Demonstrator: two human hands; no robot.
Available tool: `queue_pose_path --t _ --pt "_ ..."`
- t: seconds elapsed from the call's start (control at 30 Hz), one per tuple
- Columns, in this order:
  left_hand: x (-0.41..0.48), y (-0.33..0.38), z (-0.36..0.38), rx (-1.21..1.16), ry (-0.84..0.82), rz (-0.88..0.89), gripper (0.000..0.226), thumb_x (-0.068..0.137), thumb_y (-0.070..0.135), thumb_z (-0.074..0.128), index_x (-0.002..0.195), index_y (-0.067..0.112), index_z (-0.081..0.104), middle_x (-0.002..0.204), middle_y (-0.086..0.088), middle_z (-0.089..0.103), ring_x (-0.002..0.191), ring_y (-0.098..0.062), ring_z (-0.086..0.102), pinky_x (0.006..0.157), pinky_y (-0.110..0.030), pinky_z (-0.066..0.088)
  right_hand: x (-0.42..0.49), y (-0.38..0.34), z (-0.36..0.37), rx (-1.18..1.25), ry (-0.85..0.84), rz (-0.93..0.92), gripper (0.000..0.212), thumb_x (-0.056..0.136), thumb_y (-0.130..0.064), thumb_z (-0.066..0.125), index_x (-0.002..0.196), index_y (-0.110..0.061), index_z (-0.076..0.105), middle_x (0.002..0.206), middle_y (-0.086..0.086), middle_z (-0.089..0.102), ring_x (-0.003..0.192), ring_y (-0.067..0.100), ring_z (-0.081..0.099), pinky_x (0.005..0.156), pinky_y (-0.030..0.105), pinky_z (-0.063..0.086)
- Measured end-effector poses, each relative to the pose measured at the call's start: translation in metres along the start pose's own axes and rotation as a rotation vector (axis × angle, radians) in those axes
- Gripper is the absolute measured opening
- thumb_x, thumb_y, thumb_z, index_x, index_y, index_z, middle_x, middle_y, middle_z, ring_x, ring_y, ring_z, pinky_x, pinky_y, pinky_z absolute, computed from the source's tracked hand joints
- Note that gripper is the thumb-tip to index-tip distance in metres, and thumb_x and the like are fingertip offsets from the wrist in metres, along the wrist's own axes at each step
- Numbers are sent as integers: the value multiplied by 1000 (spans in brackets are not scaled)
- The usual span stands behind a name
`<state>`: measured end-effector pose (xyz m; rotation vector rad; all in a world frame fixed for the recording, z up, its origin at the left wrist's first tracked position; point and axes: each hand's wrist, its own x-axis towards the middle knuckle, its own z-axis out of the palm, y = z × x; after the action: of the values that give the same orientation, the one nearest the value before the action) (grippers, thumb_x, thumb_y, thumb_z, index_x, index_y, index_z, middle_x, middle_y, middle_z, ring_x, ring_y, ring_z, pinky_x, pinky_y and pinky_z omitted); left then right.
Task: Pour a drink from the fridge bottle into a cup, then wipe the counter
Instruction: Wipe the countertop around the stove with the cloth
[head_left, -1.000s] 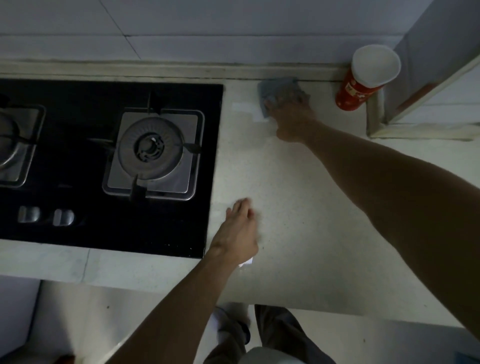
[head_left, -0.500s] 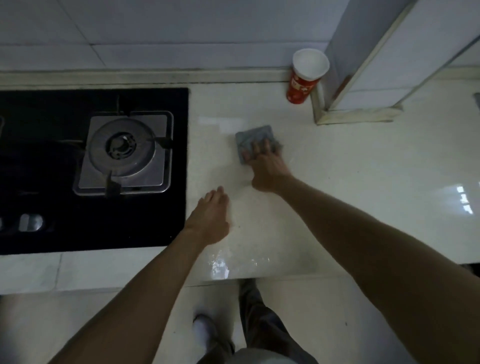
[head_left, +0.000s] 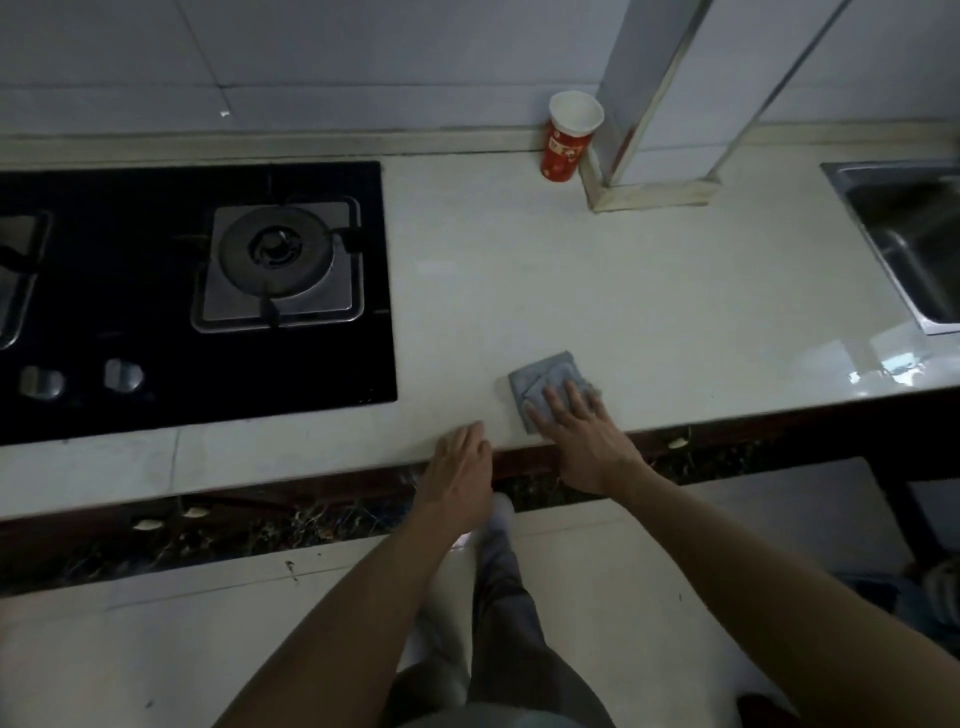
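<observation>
While the right hand (head_left: 582, 441) presses flat-fingered onto the folded cloth (head_left: 545, 376) at the front edge of the bench (head_left: 649, 291), the left hand (head_left: 460, 467) rests open just left of it, the cup (head_left: 571, 137) well beyond by the wall.

Right hand (head_left: 582, 441) flat on cloth (head_left: 545, 376)

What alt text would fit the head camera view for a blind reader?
A right hand presses a grey cloth flat on a pale counter near its front edge; the left hand rests beside it. A red cup stands by the back wall, a black hob at left.
</observation>
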<state>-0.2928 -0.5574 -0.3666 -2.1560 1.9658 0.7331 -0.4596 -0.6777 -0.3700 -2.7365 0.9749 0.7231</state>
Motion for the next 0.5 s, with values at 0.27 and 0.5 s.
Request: queue_pose_path --t 0.27,0.5 --pt "-28 -43 16 -23 70 -36 64 93 13 48 154 8 25 165 -11 12 151 -29 14 123 -44 18 -19 11 21 184 18 410 80 88 -35 47 156 -23 5 162 17 2 146 45 -5 117 58 3" --pt "-30 -54 15 -223 39 -8 70 94 10 52 157 8 21 167 -9 8 154 -27 7 126 -40 12 1 -74 -2 255 32 368 83 87 -35 48 156 -20 5 162 21 -1 144 50 -9 114 61 -6"
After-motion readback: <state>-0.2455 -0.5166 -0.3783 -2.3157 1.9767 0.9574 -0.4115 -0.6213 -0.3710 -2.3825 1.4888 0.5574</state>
